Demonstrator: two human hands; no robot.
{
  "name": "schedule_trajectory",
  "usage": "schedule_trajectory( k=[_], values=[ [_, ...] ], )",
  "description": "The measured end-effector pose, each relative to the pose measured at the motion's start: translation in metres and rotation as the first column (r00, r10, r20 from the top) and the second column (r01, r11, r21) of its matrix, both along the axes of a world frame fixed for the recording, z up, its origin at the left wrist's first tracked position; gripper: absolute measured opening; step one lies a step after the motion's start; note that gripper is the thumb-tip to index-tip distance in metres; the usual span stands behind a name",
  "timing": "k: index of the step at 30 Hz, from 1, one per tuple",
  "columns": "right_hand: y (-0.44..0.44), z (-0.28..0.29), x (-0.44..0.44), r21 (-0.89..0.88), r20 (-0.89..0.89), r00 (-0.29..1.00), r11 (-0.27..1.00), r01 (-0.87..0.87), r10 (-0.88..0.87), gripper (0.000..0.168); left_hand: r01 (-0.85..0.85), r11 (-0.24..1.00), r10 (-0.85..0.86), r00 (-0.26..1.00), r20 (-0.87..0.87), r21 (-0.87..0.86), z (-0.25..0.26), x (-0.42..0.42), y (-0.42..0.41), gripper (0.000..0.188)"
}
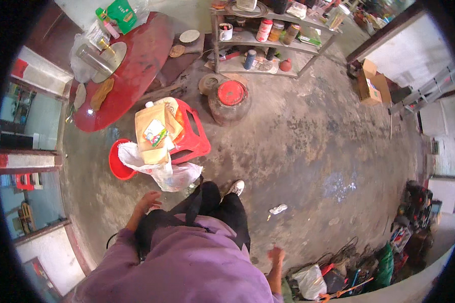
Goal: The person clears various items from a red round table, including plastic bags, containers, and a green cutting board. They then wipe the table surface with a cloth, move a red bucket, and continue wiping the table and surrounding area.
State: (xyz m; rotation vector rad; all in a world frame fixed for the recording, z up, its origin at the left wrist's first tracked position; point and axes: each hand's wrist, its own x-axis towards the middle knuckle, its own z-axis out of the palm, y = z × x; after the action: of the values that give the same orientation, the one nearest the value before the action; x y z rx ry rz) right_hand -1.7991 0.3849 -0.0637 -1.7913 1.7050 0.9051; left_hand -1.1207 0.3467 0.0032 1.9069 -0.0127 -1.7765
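Observation:
My left hand [148,202] hangs beside my left thigh, fingers loosely bent and apart, with nothing seen in it. Nearest to it are a white plastic bag [166,176] and a red plastic bucket [122,161]. A red plastic stool [201,142] beyond them carries brown paper bags [151,119], a small printed packet [155,132] and something orange. Down at my right side is my right hand [276,253], blurred and away from any object; its fingers cannot be made out. A crumpled white scrap [278,209] lies on the floor ahead of it.
A red round table [144,72] with a steel flask [94,60] stands front left. A red-lidded jar [230,108] sits on the concrete floor before a metal shelf [258,68]. Cardboard box [371,89] and ladder [428,91] are far right. Bags and clutter [311,282] line the right rear.

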Motion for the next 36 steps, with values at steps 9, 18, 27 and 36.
schedule_trajectory(
  k=[9, 18, 27, 36],
  values=[
    [-0.453, 0.013, 0.132, -0.237, 0.618, 0.755, 0.865, 0.442, -0.217, 0.04, -0.34, 0.939, 0.329, 0.929, 0.169, 0.039, 0.03, -0.069, 0.017, 0.046],
    [-0.646, -0.017, 0.354, -0.307, 0.72, 0.627, 0.947, -0.093, 0.295, 0.032, -0.427, 0.89, 0.43, 0.903, 0.019, 0.161, -0.042, -0.079, -0.064, 0.034],
    [-0.744, -0.104, 0.423, -0.017, 0.697, 0.717, 0.999, 0.047, -0.022, 0.031, -0.497, 0.86, 0.506, 0.86, 0.072, -0.113, -0.076, -0.051, -0.263, 0.025],
    [-0.791, -0.142, 0.505, -0.304, 0.505, 0.76, 0.908, -0.287, 0.41, 0.035, -0.709, 0.699, 0.714, 0.687, -0.135, 0.092, -0.11, -0.162, -0.259, 0.032]
  ],
)
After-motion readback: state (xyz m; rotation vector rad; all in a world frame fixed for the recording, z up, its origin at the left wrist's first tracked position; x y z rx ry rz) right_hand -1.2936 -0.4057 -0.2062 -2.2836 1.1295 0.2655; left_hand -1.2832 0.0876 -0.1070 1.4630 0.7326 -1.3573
